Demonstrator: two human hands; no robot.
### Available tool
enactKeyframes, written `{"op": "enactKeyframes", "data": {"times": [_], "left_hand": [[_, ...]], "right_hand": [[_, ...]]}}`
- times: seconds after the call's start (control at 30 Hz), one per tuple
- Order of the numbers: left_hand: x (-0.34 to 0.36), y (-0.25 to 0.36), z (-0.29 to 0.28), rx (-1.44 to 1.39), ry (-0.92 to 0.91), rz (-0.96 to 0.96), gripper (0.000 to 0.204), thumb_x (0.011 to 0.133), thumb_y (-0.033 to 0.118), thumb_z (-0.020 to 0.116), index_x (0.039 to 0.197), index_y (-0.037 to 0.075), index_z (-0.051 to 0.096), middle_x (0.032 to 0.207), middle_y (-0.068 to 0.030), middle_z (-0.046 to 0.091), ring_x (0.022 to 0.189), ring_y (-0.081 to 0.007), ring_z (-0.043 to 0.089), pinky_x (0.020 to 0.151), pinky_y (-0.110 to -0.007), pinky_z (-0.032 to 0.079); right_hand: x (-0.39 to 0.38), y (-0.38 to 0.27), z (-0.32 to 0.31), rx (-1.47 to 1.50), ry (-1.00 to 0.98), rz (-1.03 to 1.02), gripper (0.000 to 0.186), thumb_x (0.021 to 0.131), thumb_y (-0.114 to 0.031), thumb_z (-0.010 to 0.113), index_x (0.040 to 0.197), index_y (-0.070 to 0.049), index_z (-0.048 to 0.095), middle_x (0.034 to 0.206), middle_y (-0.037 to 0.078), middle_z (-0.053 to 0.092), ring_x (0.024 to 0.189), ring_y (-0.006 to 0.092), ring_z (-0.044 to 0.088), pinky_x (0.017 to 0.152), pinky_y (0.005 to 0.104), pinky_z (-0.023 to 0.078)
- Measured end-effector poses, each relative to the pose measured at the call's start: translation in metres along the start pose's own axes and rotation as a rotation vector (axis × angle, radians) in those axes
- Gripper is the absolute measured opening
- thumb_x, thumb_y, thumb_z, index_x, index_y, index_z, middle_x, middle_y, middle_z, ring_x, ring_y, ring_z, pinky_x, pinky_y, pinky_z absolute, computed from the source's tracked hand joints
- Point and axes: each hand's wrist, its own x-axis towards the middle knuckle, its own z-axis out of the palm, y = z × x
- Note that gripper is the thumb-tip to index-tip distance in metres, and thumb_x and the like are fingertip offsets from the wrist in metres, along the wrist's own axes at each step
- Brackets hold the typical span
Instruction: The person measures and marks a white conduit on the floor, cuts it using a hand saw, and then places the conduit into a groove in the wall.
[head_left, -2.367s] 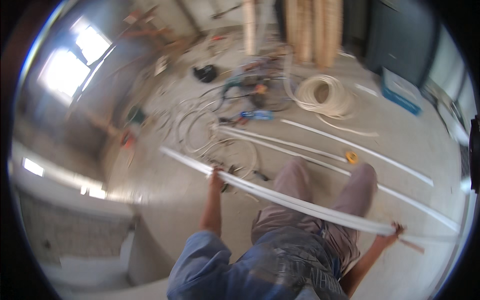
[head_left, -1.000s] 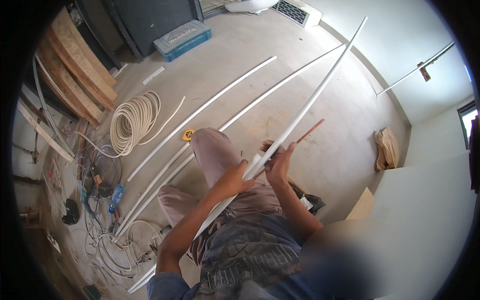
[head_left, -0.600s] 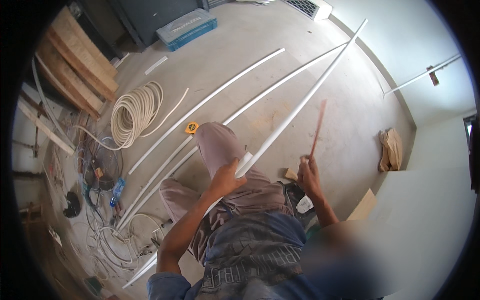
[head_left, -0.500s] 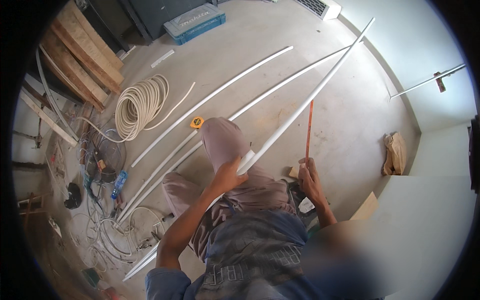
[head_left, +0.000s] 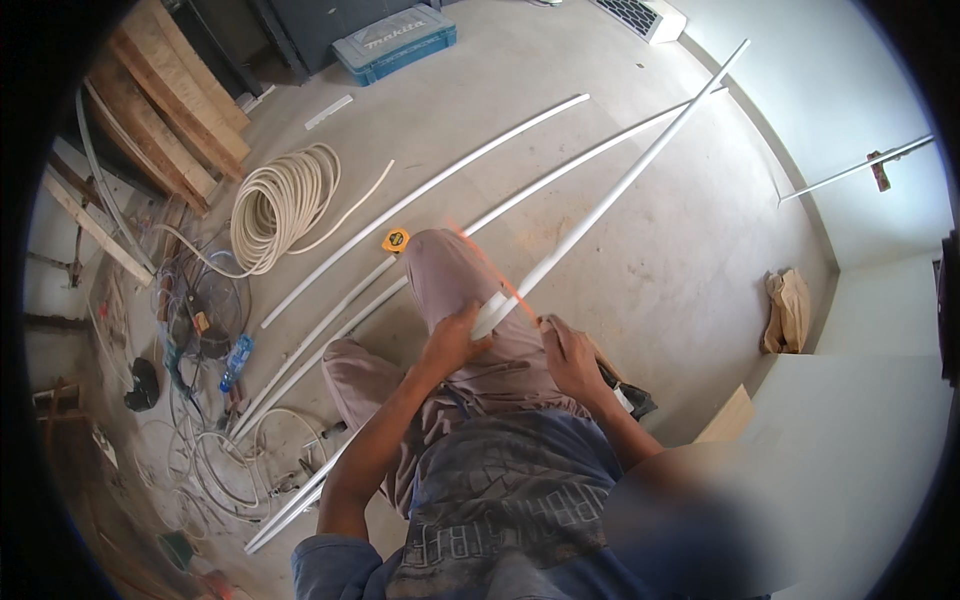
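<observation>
A long white plastic pipe (head_left: pixel 620 190) slants across my raised knee, its far end up at the right. My left hand (head_left: pixel 452 342) is closed around the pipe near the knee, where a second white length appears beside it; how they join is hidden. My right hand (head_left: pixel 570 358) grips the near end of a thin orange-red blade (head_left: pixel 490 268), blurred by motion. The blade crosses the pipe just beyond my left hand, pointing to the upper left over the knee. Whether it touches the pipe I cannot tell.
More white pipes (head_left: pixel 430 205) lie on the floor, with a yellow tape measure (head_left: pixel 395 241) by my knee. Left are a cream hose coil (head_left: pixel 285 210), tangled cables, a blue bottle (head_left: pixel 237 363) and wooden boards (head_left: pixel 165 95). A blue case (head_left: pixel 395 45) stands far; a brown bag (head_left: pixel 787 310) sits right.
My right hand has moved left and inward, swinging the orange-red blade from upright beside the pipe to slanting across it. My left hand keeps its hold on the pipe.
</observation>
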Motion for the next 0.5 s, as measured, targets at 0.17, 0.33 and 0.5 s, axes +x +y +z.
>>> {"op": "enactKeyframes", "data": {"times": [0.17,0.33,0.5], "left_hand": [[0.000,-0.007,0.003,0.014,0.021,-0.011,0.041,0.075,0.018,0.070,0.105,-0.001,0.048,0.086,-0.0275,0.061,0.084,-0.0440,0.060,0.072,-0.047,0.047],[-0.001,-0.006,0.002,-0.010,0.036,0.011,0.042,0.073,0.015,0.072,0.104,-0.001,0.049,0.086,-0.0270,0.061,0.084,-0.0447,0.060,0.072,-0.047,0.047],[-0.003,-0.006,0.005,-0.018,0.072,0.046,0.046,0.072,0.015,0.072,0.109,-0.002,0.049,0.087,-0.0269,0.061,0.084,-0.0449,0.059,0.071,-0.047,0.047]], "right_hand": [[0.022,0.000,0.016,-0.265,0.066,-0.124,0.021,0.090,-0.012,0.049,0.104,0.004,0.051,0.066,0.024,0.057,0.063,0.0420,0.058,0.058,0.0493,0.043],[0.031,-0.001,0.023,-0.419,-0.027,-0.253,0.017,0.085,-0.007,0.050,0.098,0.004,0.052,0.064,0.023,0.058,0.061,0.0409,0.059,0.057,0.0493,0.045],[0.042,0.011,0.034,-0.596,-0.078,-0.273,0.014,0.083,-0.007,0.049,0.092,0.003,0.051,0.063,0.024,0.058,0.062,0.0412,0.060,0.058,0.0498,0.046]]}}
